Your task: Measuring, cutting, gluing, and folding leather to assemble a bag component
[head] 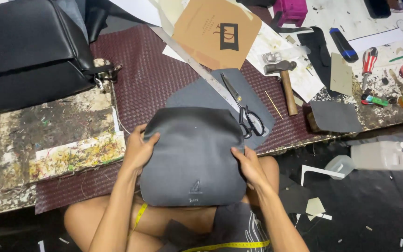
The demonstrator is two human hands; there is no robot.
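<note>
Head view, looking down on a low worktop (47,121) with a paint-spattered surface. A maroon woven-texture mat (150,74) covers its middle, and a black leather bag (24,51) fills the far left corner. At the near edge, partly over the mat and partly over the person's lap, lies a dark grey panel of leather (192,154) with rounded corners; a second grey panel (201,95) shows from under its far side. The left hand (138,149) clasps the panel's left edge, thumb on top and fingers curled under; the right hand (249,165) grips the right edge in the same manner, both closed on the material. A brown card template (215,30) rests towards the far edge, with a long steel ruler (197,67) running diagonally beneath it. A white plastic bottle (378,155) lies on the floor off the right edge. A wooden-handled hammer (285,84) lies right of the panels, black-handled scissors (246,114) just beside the held panel's far right corner, and a red-handled screwdriver (368,60) near the right edge.
</note>
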